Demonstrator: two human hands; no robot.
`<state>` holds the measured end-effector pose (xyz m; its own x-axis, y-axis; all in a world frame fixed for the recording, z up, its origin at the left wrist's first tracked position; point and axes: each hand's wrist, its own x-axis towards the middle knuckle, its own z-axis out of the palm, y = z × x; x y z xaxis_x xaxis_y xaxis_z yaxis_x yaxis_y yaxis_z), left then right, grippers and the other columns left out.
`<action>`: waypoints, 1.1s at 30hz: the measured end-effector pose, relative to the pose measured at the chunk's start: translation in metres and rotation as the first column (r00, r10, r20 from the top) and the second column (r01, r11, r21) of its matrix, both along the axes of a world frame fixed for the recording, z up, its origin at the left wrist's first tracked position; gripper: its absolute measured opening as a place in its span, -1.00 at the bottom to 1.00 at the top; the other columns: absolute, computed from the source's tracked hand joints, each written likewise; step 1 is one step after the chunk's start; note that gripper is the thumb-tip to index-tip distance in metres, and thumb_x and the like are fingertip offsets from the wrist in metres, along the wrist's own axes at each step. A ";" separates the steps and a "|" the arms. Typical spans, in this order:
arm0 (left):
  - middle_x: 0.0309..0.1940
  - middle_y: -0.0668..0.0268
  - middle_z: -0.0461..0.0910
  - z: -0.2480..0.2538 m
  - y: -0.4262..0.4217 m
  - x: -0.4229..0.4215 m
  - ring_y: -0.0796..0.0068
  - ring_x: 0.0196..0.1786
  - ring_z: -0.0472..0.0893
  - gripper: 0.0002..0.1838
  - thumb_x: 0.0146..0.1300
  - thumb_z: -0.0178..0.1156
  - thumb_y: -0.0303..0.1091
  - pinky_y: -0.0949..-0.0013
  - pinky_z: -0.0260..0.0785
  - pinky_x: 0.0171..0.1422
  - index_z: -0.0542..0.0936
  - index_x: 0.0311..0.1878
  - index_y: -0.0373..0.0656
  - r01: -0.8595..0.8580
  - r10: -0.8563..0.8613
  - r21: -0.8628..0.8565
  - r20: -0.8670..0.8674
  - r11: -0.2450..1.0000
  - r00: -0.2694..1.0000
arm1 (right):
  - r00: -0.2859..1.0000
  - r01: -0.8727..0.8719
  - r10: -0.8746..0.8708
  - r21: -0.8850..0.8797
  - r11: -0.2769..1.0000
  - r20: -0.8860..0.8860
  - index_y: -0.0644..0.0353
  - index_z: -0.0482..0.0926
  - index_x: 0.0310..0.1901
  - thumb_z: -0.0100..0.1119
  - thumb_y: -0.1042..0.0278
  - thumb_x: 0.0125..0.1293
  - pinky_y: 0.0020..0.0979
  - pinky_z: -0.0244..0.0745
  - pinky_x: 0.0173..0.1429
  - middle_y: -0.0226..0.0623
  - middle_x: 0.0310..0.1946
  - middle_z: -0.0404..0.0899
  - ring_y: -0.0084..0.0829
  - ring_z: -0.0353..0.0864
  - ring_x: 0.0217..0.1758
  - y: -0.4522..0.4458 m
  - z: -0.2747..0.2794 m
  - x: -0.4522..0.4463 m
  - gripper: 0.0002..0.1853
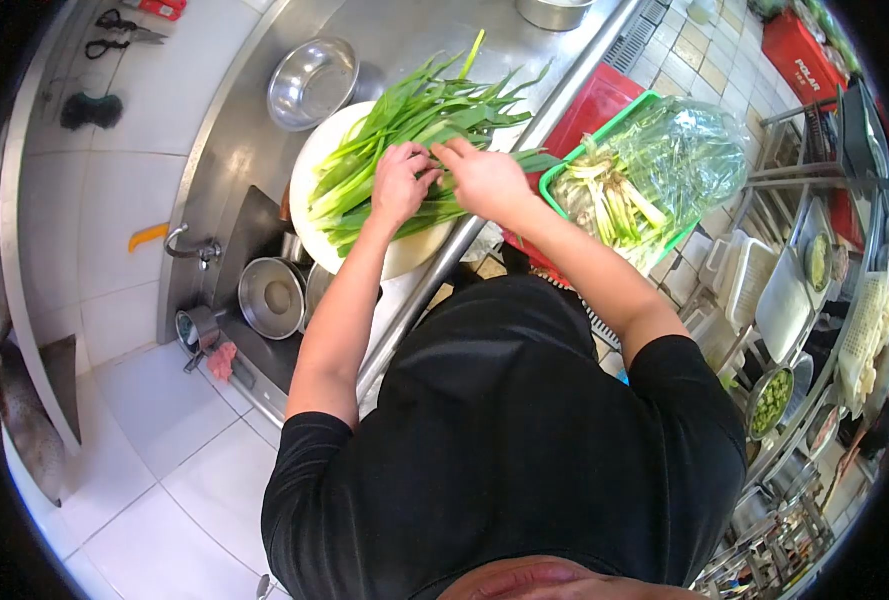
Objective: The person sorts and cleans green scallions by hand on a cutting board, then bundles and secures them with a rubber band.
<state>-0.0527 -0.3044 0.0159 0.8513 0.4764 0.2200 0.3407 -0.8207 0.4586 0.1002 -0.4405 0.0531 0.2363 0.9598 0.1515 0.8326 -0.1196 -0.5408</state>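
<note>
Touches green onions (414, 115) on round white board (314, 235) with curled left hand (401, 187) and right hand (487, 180); cannot confirm grip in either.

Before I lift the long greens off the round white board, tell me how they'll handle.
The long greens will probably flop at their thin leafy ends, which splay past the board. Their thicker, paler stalks look stiffer. With no tie showing around the pile, they may slide apart.

Bowl (312, 83): smooth metal, v. shiny. Counter (394, 30): metal, semi-matt. Crate (614, 123): smooth plastic. Bag (702, 150): thin plastic, crinkly, v. glossy. Greens (424, 112): smooth, sl. glossy. Shirt (544, 430): matt cloth. Wall tiles (129, 195): smooth, glossy.
</note>
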 end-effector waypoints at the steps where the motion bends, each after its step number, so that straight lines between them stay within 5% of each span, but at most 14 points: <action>1: -0.13 0.29 0.64 -0.002 0.002 -0.001 0.16 -0.03 0.57 -0.87 0.11 0.45 -0.36 0.13 0.42 0.11 0.78 -0.25 -0.08 -0.002 0.003 -0.016 0.033 1.000 0.999 | 0.999 -0.019 0.023 -0.079 0.997 0.046 0.09 0.63 0.08 0.21 0.38 0.16 -0.06 0.69 -0.15 -0.20 -0.13 0.68 -0.04 0.77 -0.18 0.008 -0.012 -0.005 -0.60; 4: -0.13 0.30 0.65 -0.002 0.002 -0.005 0.14 -0.04 0.57 -0.89 0.08 0.44 -0.44 0.14 0.42 0.10 0.76 -0.28 -0.10 0.015 -0.012 -0.027 0.091 1.000 0.996 | 0.999 -0.007 0.012 -0.146 0.989 0.032 0.14 0.61 -0.07 0.18 0.39 0.17 -0.01 0.67 -0.10 -0.12 -0.13 0.71 -0.03 0.77 -0.15 0.024 -0.038 -0.012 -0.74; 7: -0.12 0.31 0.66 -0.004 -0.005 -0.011 0.13 -0.05 0.57 -0.87 0.12 0.42 -0.46 0.13 0.41 0.09 0.74 -0.24 -0.11 -0.007 0.005 0.013 0.141 1.000 0.990 | 0.993 0.024 -0.012 0.105 0.994 -0.121 0.11 0.67 -0.14 0.18 0.37 0.21 -0.08 0.68 -0.16 -0.06 -0.21 0.73 -0.05 0.79 -0.25 0.036 -0.064 -0.010 -0.81; 9: -0.10 0.27 0.66 -0.005 -0.017 -0.013 0.11 -0.02 0.58 -0.87 0.17 0.38 -0.48 0.13 0.41 0.12 0.72 -0.19 -0.12 -0.038 0.000 0.147 0.248 0.988 0.969 | 0.492 0.148 -0.294 -0.254 0.956 -0.819 0.14 0.70 -0.15 0.19 0.34 0.22 -0.05 0.64 -0.05 -0.01 -0.27 0.73 -0.01 0.77 -0.16 0.049 -0.078 0.003 -0.79; 10: -0.10 0.27 0.66 -0.008 -0.018 -0.014 0.11 -0.02 0.58 -0.87 0.17 0.38 -0.48 0.13 0.41 0.12 0.72 -0.19 -0.12 -0.042 0.005 0.144 0.249 0.989 0.969 | 0.439 0.241 -0.255 -0.160 0.957 -0.861 0.19 0.73 -0.16 0.17 0.21 0.31 -0.04 0.60 0.04 0.06 -0.24 0.74 0.03 0.75 -0.04 0.049 -0.084 0.013 -0.74; 12: -0.02 0.19 0.64 -0.014 -0.021 -0.018 0.08 0.02 0.58 -0.83 0.21 0.35 -0.49 0.14 0.42 0.15 0.72 -0.13 -0.09 -0.168 0.123 0.122 0.311 0.978 0.942 | 0.710 0.360 -0.405 -0.197 0.912 -0.576 0.22 0.74 -0.17 0.14 0.04 0.40 -0.04 0.61 0.08 0.13 -0.17 0.73 0.07 0.74 0.01 0.043 -0.078 0.038 -0.62; 13: 0.07 0.13 0.60 -0.016 -0.023 -0.018 0.05 0.10 0.55 -0.79 0.19 0.37 -0.46 0.10 0.40 0.20 0.74 -0.09 -0.05 -0.259 0.219 0.082 0.329 0.962 0.918 | 0.712 0.356 -0.403 -0.200 0.913 -0.575 0.22 0.74 -0.17 0.14 0.04 0.40 -0.04 0.61 0.08 0.13 -0.17 0.73 0.07 0.74 0.01 0.035 -0.066 0.043 -0.62; 15: 0.10 0.13 0.58 0.004 -0.031 -0.017 0.04 0.13 0.53 -0.76 0.17 0.39 -0.44 0.07 0.39 0.22 0.74 -0.07 -0.03 -0.243 0.195 0.124 0.310 0.962 0.931 | 0.917 0.308 -0.371 -0.331 0.892 -0.147 0.23 0.77 -0.18 0.10 -0.14 0.45 -0.02 0.63 0.08 0.17 -0.17 0.74 0.11 0.75 -0.01 0.014 -0.046 0.046 -0.48; 19: 0.18 0.14 0.53 0.009 -0.033 -0.019 0.02 0.21 0.49 -0.77 0.20 0.40 -0.28 -0.02 0.30 0.34 0.75 -0.07 0.00 -0.028 -0.003 0.201 0.151 0.979 0.989 | 0.946 0.283 -0.323 -0.444 0.851 -0.016 0.18 0.78 -0.32 0.15 -0.23 0.41 0.05 0.65 0.03 0.12 -0.26 0.74 0.10 0.76 -0.11 -0.012 -0.072 0.034 -0.44; 21: 0.24 0.13 0.50 0.009 -0.037 -0.018 0.03 0.26 0.47 -0.76 0.28 0.34 -0.17 -0.01 0.24 0.42 0.76 -0.05 0.00 0.066 -0.058 0.198 -0.049 0.978 0.997 | 0.947 0.271 -0.319 -0.462 0.844 -0.027 0.19 0.78 -0.34 0.17 -0.23 0.40 0.05 0.65 0.03 0.12 -0.27 0.74 0.09 0.76 -0.11 -0.017 -0.077 0.027 -0.44; 24: 0.27 0.12 0.49 -0.011 -0.037 -0.014 0.03 0.31 0.43 -0.74 0.30 0.32 -0.18 -0.02 0.23 0.46 0.76 0.01 0.03 -0.051 0.060 0.193 -0.044 0.980 0.997 | 0.943 0.257 -0.328 -0.504 0.825 -0.056 0.19 0.78 -0.21 0.28 -0.15 0.33 0.02 0.65 0.05 0.10 -0.23 0.75 0.08 0.76 -0.09 -0.021 -0.072 0.021 -0.52; 27: 0.41 0.04 0.38 -0.017 -0.036 -0.006 -0.04 0.36 0.39 -0.50 0.37 0.25 -0.23 -0.07 0.21 0.49 0.55 0.35 -0.09 -0.098 0.120 0.172 -0.125 0.980 0.985 | 0.945 0.257 -0.296 -0.243 0.935 -0.139 0.15 0.70 0.13 0.37 0.02 0.21 -0.03 0.61 0.17 0.09 -0.07 0.74 0.05 0.73 0.05 -0.016 -0.077 0.021 -0.48; 29: 0.52 -0.05 0.24 -0.019 -0.035 -0.001 -0.12 0.38 0.37 -0.33 0.40 0.20 -0.26 -0.12 0.21 0.49 0.30 0.52 -0.28 -0.190 0.211 0.134 -0.167 0.973 0.963 | 0.924 0.246 -0.318 -0.307 0.919 -0.213 0.15 0.68 0.15 0.33 0.08 0.22 -0.04 0.61 0.20 0.09 -0.07 0.74 0.05 0.73 0.07 -0.006 -0.085 0.028 -0.50; 33: 0.53 -0.08 0.23 -0.019 -0.030 0.010 -0.13 0.36 0.39 -0.36 0.35 0.24 -0.32 -0.12 0.23 0.47 0.38 0.50 -0.14 -0.254 0.269 0.119 -0.129 0.960 0.954 | 0.875 0.256 -0.395 -0.422 0.869 -0.281 0.05 0.69 0.18 0.32 0.15 0.22 -0.02 0.59 0.23 0.13 -0.05 0.73 0.07 0.71 0.09 0.009 -0.099 0.042 -0.53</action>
